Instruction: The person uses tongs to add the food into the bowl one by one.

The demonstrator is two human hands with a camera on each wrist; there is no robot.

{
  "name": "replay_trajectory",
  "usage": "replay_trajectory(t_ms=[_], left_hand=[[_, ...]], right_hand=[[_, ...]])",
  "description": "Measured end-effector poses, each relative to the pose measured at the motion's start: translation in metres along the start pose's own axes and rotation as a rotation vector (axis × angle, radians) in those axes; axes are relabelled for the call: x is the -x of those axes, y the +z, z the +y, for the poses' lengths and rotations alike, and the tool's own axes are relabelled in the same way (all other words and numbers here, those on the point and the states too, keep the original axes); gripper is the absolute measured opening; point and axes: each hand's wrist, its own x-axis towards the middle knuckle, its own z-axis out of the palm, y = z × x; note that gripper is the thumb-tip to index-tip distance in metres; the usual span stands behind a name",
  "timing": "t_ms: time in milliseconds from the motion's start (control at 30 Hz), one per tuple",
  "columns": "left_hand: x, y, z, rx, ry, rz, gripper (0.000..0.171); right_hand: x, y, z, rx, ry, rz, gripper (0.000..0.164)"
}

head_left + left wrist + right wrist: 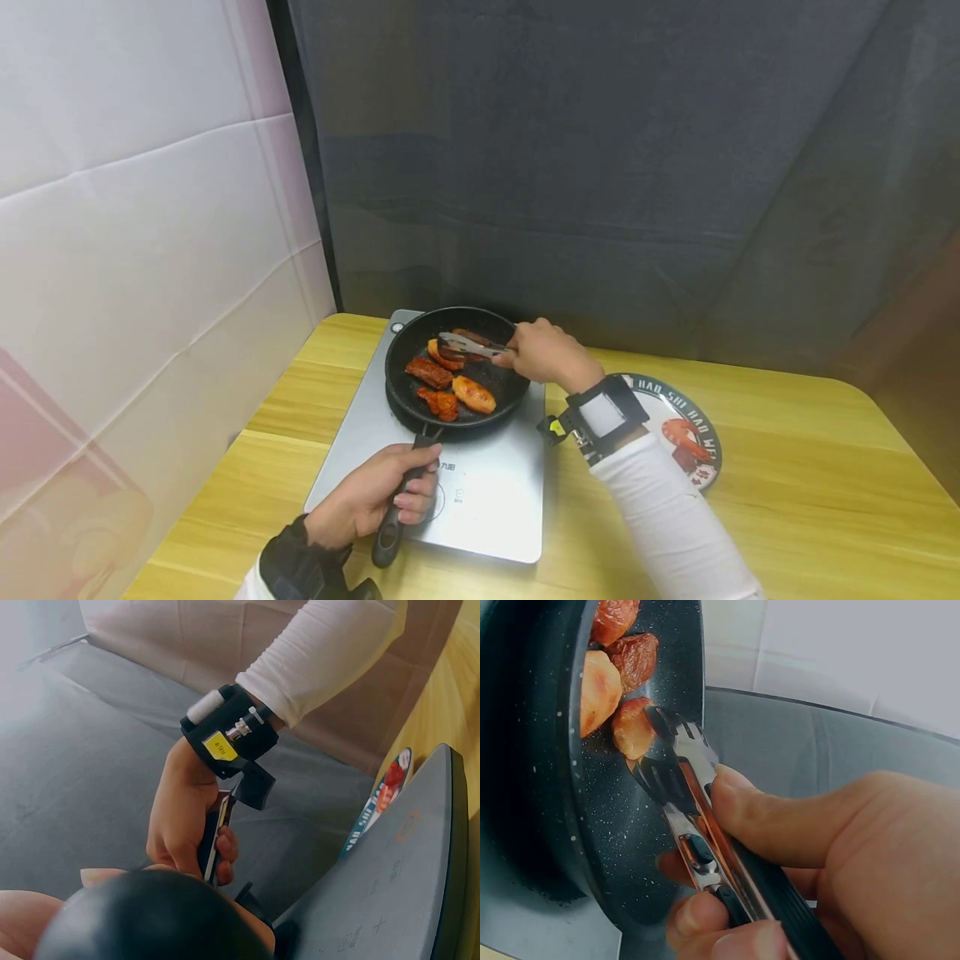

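Browned, glossy meat pieces [474, 394] sit in a round black pan [512, 385] in head view, my left hand [386, 487] gripping its near-side black handle [387, 535], likely for steadiness; left-wrist, my right hand [184, 814] clasps silver-and-black metal tongs [212, 851]; right-wrist, their tips reach one golden piece [632, 735].

Black pan [510, 390] holds browned pieces [474, 394]; tongs [731, 862] slant inside.

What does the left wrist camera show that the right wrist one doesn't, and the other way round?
Only the left wrist view: the patterned plate, the white sleeve and the yellow-labelled wristband. Only the right wrist view: the browned food pieces and the pan's speckled inside. Both: the tongs in the person's right grip, the hob and the grey cloth behind.
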Motion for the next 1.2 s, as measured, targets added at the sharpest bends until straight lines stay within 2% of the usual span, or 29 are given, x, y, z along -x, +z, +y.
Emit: replay_trajectory(t_ms=[233,467,633,833,1033,1100,1200], left_hand=[[-0.001,0.000,0.000,-0.003,0.000,-0.005,0.022],[-0.002,0.000,0.001,0.003,-0.003,-0.012,0.023],[-0.001,-0.002,0.001,0.005,-0.008,-0.029,0.024],[-0.001,-0.004,0.002,0.016,-0.016,-0.047,0.025],[-0.001,-0.007,0.002,0.017,-0.019,-0.090,0.029],[-0.002,-0.007,0.002,0.015,-0.020,-0.096,0.030],[-0.002,-0.006,0.001,0.012,-0.023,-0.098,0.030]], right_hand=[[0.013,-0.006,0.001,0.012,-0.006,0.057,0.047],[0.033,-0.014,0.007,0.035,-0.024,0.128,0.039],[0.049,-0.012,0.015,-0.009,-0.024,0.170,0.041],[0.072,-0.011,0.030,-0.080,-0.042,0.229,0.034],[0.102,-0.008,0.051,-0.170,0.001,0.249,0.024],[0.111,-0.007,0.057,-0.159,0.007,0.271,0.025],[0.125,-0.009,0.067,-0.141,0.038,0.270,0.035]])
